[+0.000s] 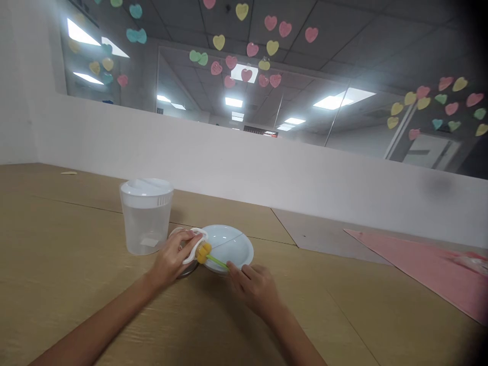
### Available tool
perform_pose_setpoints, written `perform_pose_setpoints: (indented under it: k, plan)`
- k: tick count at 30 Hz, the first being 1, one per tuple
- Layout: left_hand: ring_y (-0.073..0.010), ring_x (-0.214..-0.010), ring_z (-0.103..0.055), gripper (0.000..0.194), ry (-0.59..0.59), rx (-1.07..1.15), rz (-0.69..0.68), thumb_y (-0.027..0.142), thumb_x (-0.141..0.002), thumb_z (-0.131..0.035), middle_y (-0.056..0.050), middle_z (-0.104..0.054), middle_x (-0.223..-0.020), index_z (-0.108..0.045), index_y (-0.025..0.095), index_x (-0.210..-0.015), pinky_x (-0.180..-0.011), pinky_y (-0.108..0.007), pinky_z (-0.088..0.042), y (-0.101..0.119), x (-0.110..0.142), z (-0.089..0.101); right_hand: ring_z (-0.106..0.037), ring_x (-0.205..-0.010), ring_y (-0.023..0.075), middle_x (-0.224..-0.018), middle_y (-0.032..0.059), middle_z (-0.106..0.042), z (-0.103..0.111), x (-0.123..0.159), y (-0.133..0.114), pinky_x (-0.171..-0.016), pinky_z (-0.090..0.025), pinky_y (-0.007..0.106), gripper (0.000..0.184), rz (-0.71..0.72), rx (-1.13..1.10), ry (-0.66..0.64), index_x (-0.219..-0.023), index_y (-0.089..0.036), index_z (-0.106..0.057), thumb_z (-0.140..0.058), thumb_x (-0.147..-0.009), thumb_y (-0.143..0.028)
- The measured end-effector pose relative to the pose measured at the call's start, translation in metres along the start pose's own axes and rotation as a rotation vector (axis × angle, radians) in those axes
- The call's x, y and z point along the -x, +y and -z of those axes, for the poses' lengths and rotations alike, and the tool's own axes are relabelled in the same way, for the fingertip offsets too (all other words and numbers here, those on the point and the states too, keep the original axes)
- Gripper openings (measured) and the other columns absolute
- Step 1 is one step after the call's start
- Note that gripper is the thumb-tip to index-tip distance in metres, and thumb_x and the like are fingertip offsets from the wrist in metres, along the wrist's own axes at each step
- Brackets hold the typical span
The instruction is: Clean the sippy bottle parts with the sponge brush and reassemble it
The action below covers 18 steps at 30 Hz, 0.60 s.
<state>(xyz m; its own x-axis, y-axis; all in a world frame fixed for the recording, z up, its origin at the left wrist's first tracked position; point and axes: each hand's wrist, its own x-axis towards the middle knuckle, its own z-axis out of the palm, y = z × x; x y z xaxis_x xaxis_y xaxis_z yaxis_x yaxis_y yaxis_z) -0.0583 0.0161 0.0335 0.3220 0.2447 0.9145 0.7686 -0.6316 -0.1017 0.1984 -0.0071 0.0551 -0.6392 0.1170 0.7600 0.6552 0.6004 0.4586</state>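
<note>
My left hand (173, 256) is closed around a small white cup-like piece (190, 249) lying on its side on the wooden table (76, 264). My right hand (255, 287) pinches the green handle of a brush (215, 261) whose yellow sponge head (204, 250) sits at the mouth of the white piece. A pale blue divided plate (232, 246) lies just behind both hands. A clear plastic pitcher with a white lid (146, 216) stands upright to the left of the plate, close to my left hand.
A white low partition wall (267, 173) runs along the far edge of the table, with glass above it carrying heart stickers. A pink mat (419, 264) lies at the right, with a grey sheet (316, 234) beside it.
</note>
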Motion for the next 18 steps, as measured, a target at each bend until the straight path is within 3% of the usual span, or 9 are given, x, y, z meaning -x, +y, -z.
perform_pose_setpoints:
  k: [5, 9, 14, 18]
  plan:
    - [-0.0236, -0.106, -0.052, 0.051, 0.021, -0.007, 0.012, 0.018, -0.084, -0.056, -0.010, -0.052, -0.105, -0.042, 0.024, -0.133, -0.095, -0.043, -0.046, 0.004, -0.002, 0.004, -0.035, -0.043, 0.0070, -0.051, -0.0034, -0.044, -0.003, 0.000, -0.002, -0.045, -0.023, 0.023, 0.017, -0.022, -0.012, 0.042, -0.095, -0.018, -0.067, -0.054, -0.085, -0.015]
    - [-0.0235, -0.103, -0.054, 0.045, 0.050, -0.033, -0.002, 0.019, -0.084, -0.056, -0.010, -0.055, -0.102, -0.047, 0.022, -0.128, -0.093, -0.044, -0.047, 0.011, -0.002, 0.002, -0.035, -0.042, 0.0067, -0.050, -0.0034, -0.045, -0.004, -0.001, -0.003, -0.045, -0.024, 0.024, 0.017, -0.019, -0.015, 0.061, -0.094, -0.018, -0.068, -0.054, -0.086, -0.015]
    - [-0.0210, -0.100, -0.056, 0.043, 0.068, -0.058, -0.126, 0.010, -0.083, -0.055, -0.009, -0.060, -0.099, -0.051, 0.021, -0.125, -0.093, -0.042, -0.047, 0.026, -0.001, -0.007, -0.041, -0.045, 0.0070, -0.053, -0.0022, -0.050, -0.005, -0.003, -0.007, -0.046, -0.027, 0.024, 0.017, 0.029, -0.074, 0.043, -0.094, -0.015, -0.067, -0.052, -0.087, -0.013]
    - [-0.0226, -0.103, -0.055, 0.044, 0.026, -0.120, -0.052, 0.015, -0.083, -0.056, -0.011, -0.059, -0.104, -0.050, 0.019, -0.127, -0.093, -0.041, -0.046, 0.018, -0.005, -0.001, -0.040, -0.044, 0.0073, -0.050, -0.0036, -0.049, -0.003, -0.003, 0.000, -0.047, -0.027, 0.025, 0.014, 0.025, -0.064, 0.086, -0.094, -0.014, -0.065, -0.053, -0.088, -0.018]
